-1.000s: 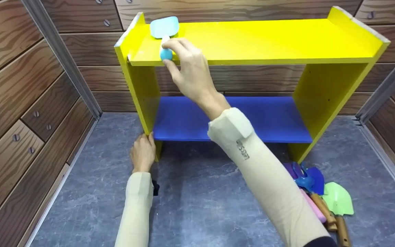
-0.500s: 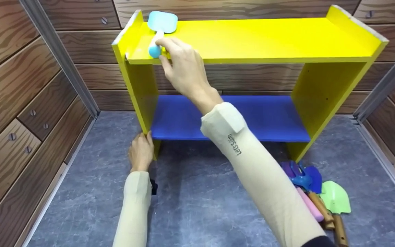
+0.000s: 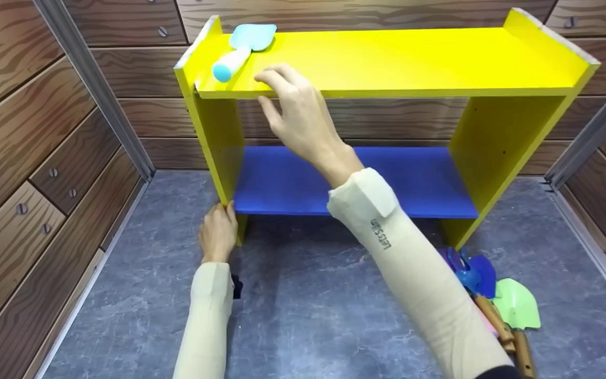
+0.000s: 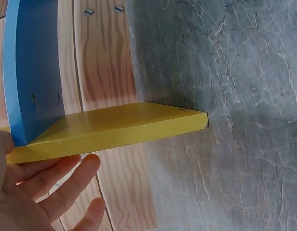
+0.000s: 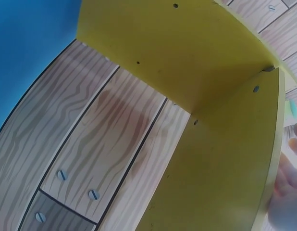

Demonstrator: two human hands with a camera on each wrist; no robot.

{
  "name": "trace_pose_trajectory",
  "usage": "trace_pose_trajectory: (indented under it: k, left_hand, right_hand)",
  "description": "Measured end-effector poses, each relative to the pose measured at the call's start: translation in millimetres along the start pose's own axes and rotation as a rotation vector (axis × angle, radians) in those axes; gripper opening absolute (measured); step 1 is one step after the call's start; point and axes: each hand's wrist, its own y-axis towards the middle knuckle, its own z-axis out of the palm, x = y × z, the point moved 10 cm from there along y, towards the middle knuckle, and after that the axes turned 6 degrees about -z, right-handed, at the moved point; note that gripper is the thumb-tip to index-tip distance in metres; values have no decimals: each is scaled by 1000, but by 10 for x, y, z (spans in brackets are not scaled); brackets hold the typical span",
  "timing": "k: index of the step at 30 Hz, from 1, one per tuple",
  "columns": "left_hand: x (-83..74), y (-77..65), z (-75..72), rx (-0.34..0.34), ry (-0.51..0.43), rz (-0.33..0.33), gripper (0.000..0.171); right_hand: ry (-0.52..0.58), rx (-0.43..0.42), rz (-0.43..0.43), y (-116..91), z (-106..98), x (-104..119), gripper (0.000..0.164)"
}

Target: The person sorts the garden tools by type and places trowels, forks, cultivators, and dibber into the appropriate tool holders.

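Note:
A toy shovel (image 3: 237,58) with a pale blue blade and a white, blue-tipped handle lies on the left end of a yellow shelf unit's top (image 3: 413,60). Just right of its handle is my right hand (image 3: 303,116), fingers loosely bent and holding nothing, over the board's front edge. Down at the left, my left hand (image 3: 218,233) grips the unit's yellow side panel (image 4: 115,127). Its thumb lies by the blue lower shelf (image 3: 413,179) and its fingers lie along the panel's outer face. The right wrist view shows only part of the right hand (image 5: 285,192).
On the floor by the unit's right foot lies a pile of toy garden tools: a green shovel (image 3: 516,305), a dark blue shovel (image 3: 486,276) and a blue hand rake (image 3: 468,279), with wooden handles among them. Wood-patterned walls (image 3: 45,173) enclose the grey floor (image 3: 303,305).
The shovel's handle has swung left on the top board. My right hand has let go of it and drawn back to the right. The left hand has stayed on the side panel.

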Motion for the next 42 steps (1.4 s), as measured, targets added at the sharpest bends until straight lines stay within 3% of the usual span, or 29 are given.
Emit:
trace_pose_trajectory:
  k: [9, 24, 28, 33, 42]
  left_hand:
    - [-16, -28, 59, 13, 3, 0, 38]
    - [31, -10, -29, -3, 22, -43, 40]
    - [30, 12, -34, -7, 19, -54, 40]
    - [65, 27, -27, 2, 14, -115, 41]
    - [29, 41, 7, 49, 40, -152, 49]
  right_hand:
    - [-37, -66, -79, -212, -169, -33, 21]
    - [-104, -223, -150, -513, -478, -30, 15]
    - [-107, -257, -146, -580, -546, -72, 13]
    - [-112, -287, -113, -690, -621, -158, 10]
    - [-92, -279, -75, -839, -733, -296, 8]
